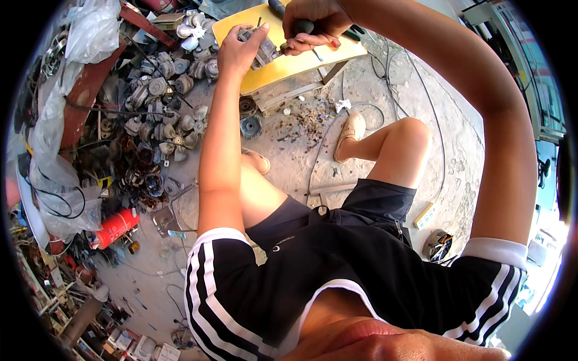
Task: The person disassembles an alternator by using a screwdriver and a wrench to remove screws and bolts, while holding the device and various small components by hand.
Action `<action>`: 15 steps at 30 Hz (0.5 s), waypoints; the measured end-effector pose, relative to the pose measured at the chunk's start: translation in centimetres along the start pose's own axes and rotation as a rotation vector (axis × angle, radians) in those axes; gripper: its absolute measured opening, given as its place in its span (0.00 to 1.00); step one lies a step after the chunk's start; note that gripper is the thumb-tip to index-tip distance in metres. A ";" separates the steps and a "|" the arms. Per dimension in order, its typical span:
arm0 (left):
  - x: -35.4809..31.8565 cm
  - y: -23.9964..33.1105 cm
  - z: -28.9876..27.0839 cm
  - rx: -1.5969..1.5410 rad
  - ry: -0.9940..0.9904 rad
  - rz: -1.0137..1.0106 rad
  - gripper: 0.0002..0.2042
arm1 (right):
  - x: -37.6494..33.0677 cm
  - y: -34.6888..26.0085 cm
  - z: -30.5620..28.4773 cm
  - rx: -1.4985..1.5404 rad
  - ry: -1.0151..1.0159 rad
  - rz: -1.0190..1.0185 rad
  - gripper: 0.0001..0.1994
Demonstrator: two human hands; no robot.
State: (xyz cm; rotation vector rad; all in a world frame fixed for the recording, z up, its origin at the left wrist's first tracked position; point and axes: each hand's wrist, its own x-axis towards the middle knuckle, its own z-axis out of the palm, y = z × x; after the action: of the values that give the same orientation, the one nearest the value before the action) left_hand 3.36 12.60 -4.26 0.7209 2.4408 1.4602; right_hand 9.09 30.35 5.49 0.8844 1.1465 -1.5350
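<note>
While the left hand [239, 51] fingers clamp the heavy, rigid grey metal motor [260, 49] on the yellow surface [283, 67], the right hand [313, 25] grips a dark-handled screwdriver [299, 27].

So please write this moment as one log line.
left hand: steadies small motor | right hand: grips dark-handled tool | yellow stool

Two bare forearms are seen reaching from the lower edge toward the top centre of the frame. The left hand [239, 51] is held with fingers curled upward, thumb raised. The right hand [314, 25] is clenched in a fist, knuckles up, just right of the left, the elbow bent wide at right.
</note>
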 end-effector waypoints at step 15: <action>0.6 0.5 1.1 0.030 0.047 0.006 0.25 | -0.3 5.2 2.0 -0.206 0.310 -0.326 0.08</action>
State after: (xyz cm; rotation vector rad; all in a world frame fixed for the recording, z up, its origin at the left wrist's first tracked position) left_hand 3.43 13.95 -4.35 0.7083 2.5029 1.4616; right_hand 14.16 28.22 5.10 0.8435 1.7105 -1.5325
